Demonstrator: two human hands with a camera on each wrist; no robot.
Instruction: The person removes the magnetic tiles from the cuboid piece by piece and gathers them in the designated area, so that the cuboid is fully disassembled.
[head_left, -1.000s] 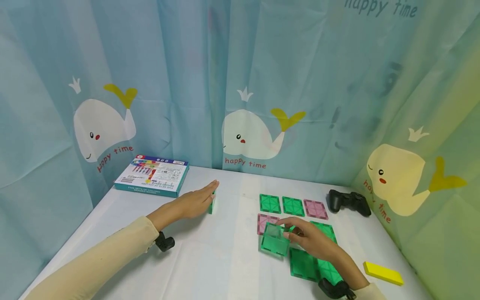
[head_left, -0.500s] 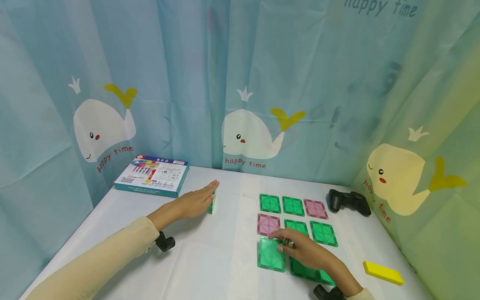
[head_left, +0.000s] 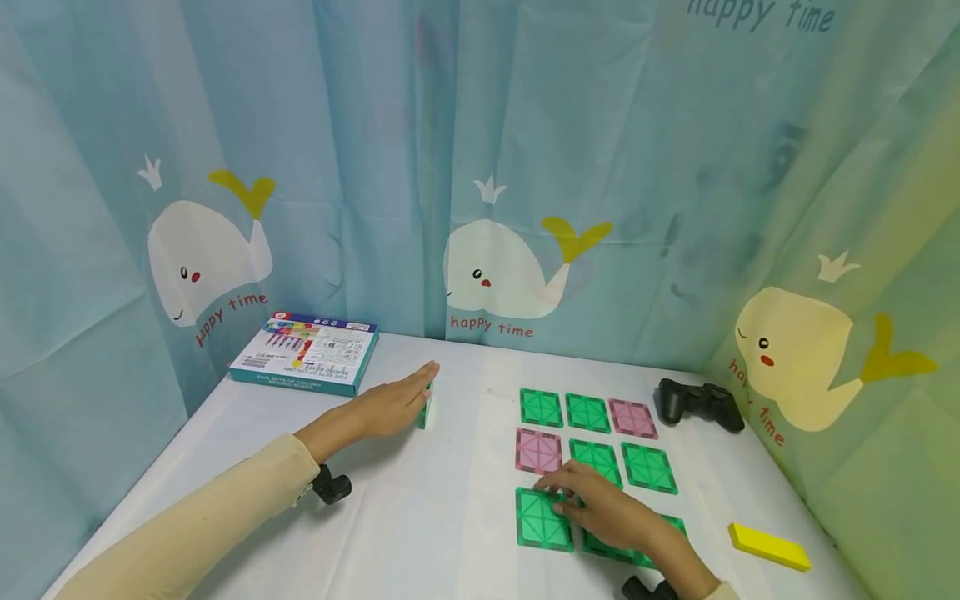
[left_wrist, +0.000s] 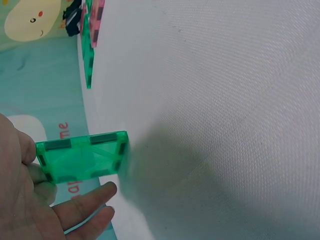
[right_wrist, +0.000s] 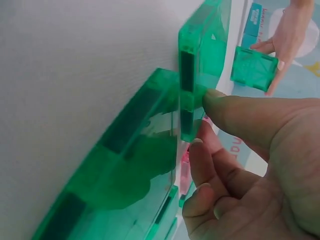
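My left hand (head_left: 392,406) pinches one green square magnetic tile (left_wrist: 82,157), which stands on edge at mid-table, two fingers reaching past it in the left wrist view. My right hand (head_left: 603,504) holds another green magnetic tile (head_left: 542,521) at the front left of a tile layout, thumb on its near face in the right wrist view. Under that hand lie further green tiles (head_left: 611,546), partly hidden by it. Behind are a pink tile (head_left: 538,451), two green tiles beside it, and a back row of two green tiles (head_left: 541,407) and a pink one (head_left: 633,418).
A flat boxed set (head_left: 303,350) lies at the back left. At the back right is a black game controller (head_left: 697,405), with a yellow block (head_left: 768,547) nearer the right edge. A whale-print curtain (head_left: 390,167) hangs behind the white table.
The right hand has brought its green tile from a tilted, raised position down toward the table, in front of the pink tile. The left hand and its tile have stayed still.
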